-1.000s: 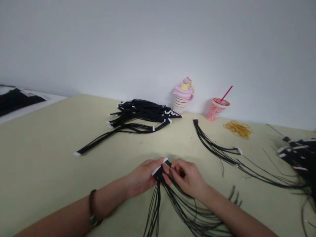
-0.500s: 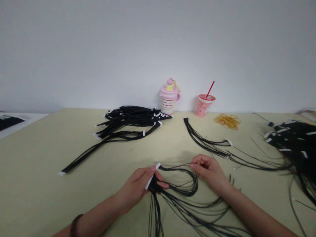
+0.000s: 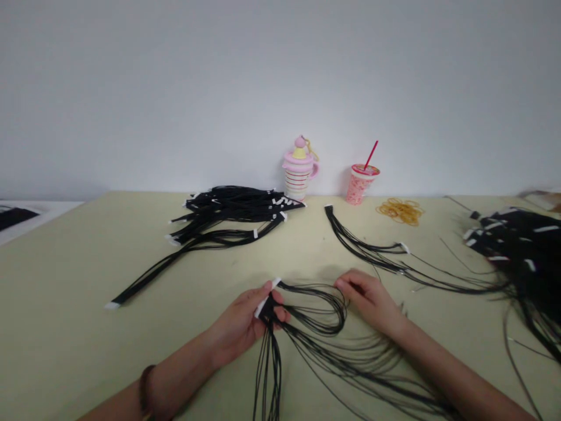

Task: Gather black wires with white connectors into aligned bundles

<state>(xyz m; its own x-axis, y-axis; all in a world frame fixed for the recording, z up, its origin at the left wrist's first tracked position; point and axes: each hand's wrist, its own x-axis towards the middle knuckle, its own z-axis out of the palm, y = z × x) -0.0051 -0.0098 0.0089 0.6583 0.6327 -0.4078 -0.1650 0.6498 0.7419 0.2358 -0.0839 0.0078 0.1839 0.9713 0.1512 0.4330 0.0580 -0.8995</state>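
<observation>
My left hand (image 3: 245,318) is closed on the long white connector (image 3: 266,299) of a black wire harness (image 3: 307,333), thumb on top and fingers beneath. From the connector, some black wires curve round in a loop to the right; others fan down toward the front edge of the view. My right hand (image 3: 368,299) is closed in a pinch at the outer side of that loop, with thin wire at its fingertips. Its other fingers are curled. Further back lies another black harness (image 3: 359,248) with a white connector, apart from both hands.
A pile of finished-looking black harnesses (image 3: 232,204) lies at the back left. A pink lidded mug (image 3: 297,175) and a pink cup with a straw (image 3: 360,184) stand by the wall, near yellow rubber bands (image 3: 401,210). A dark wire heap (image 3: 521,251) fills the right.
My left hand and the connector have shifted slightly up and left in the view. The looped wires look more spread out, and my right hand stays pinched beside them.
</observation>
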